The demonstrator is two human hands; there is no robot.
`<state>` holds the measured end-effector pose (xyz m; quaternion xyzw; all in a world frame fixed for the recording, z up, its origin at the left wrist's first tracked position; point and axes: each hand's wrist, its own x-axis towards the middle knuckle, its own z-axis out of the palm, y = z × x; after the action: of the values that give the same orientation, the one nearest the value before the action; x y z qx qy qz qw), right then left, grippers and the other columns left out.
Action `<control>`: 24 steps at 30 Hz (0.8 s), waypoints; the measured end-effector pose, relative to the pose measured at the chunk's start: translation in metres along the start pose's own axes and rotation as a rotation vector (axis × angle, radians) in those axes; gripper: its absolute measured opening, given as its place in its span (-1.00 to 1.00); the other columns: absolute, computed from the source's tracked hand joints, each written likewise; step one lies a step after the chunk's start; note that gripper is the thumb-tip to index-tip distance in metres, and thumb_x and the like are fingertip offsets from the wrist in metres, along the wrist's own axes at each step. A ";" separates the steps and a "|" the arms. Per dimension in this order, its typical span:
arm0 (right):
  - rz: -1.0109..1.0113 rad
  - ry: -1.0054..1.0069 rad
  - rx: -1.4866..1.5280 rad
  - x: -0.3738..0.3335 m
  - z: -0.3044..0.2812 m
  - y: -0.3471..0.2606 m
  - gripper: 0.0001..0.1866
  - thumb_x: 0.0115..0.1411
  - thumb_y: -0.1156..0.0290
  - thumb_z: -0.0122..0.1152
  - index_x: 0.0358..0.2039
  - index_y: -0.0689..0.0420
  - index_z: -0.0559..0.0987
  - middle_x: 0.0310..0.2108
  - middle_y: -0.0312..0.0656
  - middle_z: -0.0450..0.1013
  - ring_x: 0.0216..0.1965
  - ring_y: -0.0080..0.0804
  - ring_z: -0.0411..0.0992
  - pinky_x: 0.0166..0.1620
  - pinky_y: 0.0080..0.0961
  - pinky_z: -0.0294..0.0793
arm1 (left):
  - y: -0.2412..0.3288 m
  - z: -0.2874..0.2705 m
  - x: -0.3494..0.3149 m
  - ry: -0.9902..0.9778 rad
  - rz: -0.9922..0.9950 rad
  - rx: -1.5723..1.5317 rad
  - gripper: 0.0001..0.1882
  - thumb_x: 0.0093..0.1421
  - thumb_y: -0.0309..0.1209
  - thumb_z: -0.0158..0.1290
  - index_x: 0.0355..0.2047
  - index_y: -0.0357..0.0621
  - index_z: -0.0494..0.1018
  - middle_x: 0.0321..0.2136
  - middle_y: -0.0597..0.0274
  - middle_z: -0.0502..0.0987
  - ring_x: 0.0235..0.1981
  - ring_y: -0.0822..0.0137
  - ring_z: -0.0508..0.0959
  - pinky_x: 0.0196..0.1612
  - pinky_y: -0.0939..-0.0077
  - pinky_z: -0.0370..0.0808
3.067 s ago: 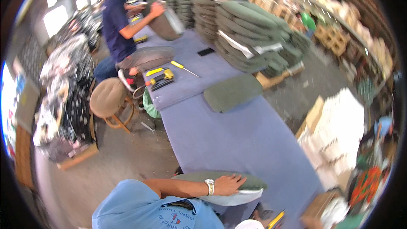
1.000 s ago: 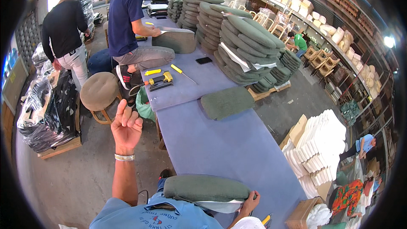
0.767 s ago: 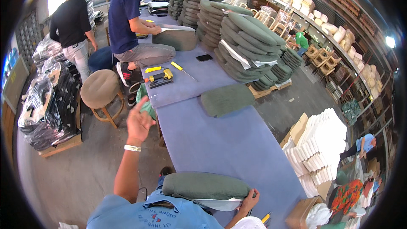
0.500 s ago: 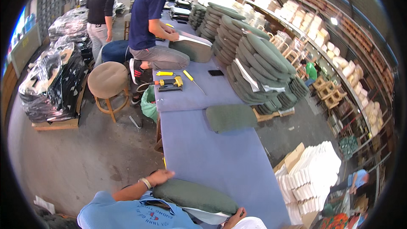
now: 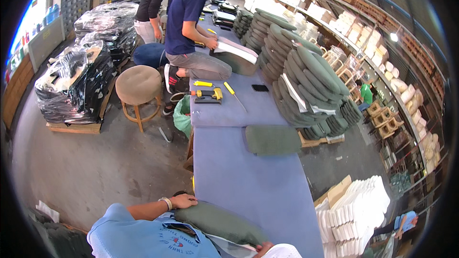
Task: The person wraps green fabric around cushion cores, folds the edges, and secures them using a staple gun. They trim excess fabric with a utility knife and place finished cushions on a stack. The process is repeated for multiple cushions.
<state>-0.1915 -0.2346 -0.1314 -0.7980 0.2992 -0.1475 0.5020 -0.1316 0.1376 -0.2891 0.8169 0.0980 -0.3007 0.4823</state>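
A dark green padded seat cushion leans against my front at the near end of the blue padded table, with white lining fabric showing along its near side. My left hand, a bracelet at its wrist, is closed over the cushion's left end. At the right end my right hand grips the cushion's edge beside the white lining; a white shape at the lower edge partly hides it. Farther up the table lies another green cushion, flat and untouched.
A yellow nail gun, a yellow-handled screwdriver and a black phone lie farther off. A co-worker kneels on the table over a cushion. Stacked green cushions stand right, white pads nearer, a round stool left.
My left hand has come down onto the cushion's left end. The cushion has tilted slightly. The co-worker's white fabric shows wider, and the person behind leans forward. The whole view has shifted.
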 end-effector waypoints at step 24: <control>0.412 -0.022 0.348 -0.037 0.047 0.035 -0.68 0.24 0.25 0.44 -0.38 0.26 0.56 -0.56 -0.12 0.59 -0.64 -0.47 0.55 -0.59 -0.54 0.52 | 0.020 -0.004 0.030 0.018 -0.065 0.001 -0.39 0.34 0.02 0.09 0.12 -0.30 0.56 0.04 -0.08 0.63 0.06 0.19 0.60 0.14 0.33 0.48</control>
<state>-0.2067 -0.1890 -0.1818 -0.6233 0.4201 -0.0829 0.6543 -0.0972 0.1267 -0.2905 0.8161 0.1287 -0.3090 0.4711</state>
